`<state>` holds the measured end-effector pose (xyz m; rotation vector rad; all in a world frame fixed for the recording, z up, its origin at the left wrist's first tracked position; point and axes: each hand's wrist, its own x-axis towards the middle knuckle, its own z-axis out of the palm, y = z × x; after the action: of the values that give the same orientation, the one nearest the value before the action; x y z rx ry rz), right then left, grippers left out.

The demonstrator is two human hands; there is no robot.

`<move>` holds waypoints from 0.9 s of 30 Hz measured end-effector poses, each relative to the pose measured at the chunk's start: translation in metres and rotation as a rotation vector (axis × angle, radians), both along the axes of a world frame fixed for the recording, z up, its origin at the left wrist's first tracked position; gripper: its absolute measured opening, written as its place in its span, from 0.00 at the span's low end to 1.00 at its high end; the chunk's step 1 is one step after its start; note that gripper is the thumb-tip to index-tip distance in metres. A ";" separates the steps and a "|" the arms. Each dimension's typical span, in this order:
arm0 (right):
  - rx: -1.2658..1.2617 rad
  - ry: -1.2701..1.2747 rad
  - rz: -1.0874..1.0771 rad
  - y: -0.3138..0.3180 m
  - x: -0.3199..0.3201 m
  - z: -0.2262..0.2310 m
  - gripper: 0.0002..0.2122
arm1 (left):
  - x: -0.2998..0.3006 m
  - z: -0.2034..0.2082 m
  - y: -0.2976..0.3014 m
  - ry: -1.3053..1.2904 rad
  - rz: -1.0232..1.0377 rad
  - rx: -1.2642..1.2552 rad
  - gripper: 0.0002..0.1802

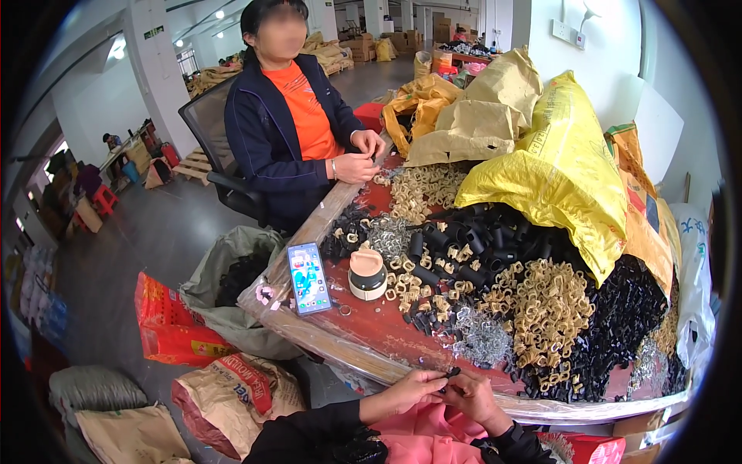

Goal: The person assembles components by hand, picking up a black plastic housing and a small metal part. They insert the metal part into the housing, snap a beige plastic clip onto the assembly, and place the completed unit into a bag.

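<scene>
At the table's near edge, my left hand (414,391) and my right hand (474,400) are close together, fingers pinched. Between them is a small black part (451,373), which looks like plastic; its exact kind is too small to make out. Just beyond my hands lie a pile of small silver metal pieces (481,338) and a heap of tan ring-shaped plastic parts (553,313). Small black parts (610,332) are heaped to the right, and black tubular pieces (479,240) lie farther back.
A phone (309,278) with a lit screen and a lidded jar (367,274) stand on the red table (355,329). A yellow sack (556,174) leans over the piles. Across the table a co-worker (294,116) sits with hands together. Open sacks (232,294) stand on the floor at left.
</scene>
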<state>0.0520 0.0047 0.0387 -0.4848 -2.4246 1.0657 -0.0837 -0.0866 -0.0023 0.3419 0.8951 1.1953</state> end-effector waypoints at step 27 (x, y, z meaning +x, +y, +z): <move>-0.085 0.110 0.026 0.012 -0.007 0.001 0.06 | -0.012 0.024 0.000 -0.200 0.148 -0.060 0.10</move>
<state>0.0450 0.0168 0.0401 -0.4114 -2.3028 1.1795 -0.0961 -0.0871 0.0220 0.1062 0.7900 1.3109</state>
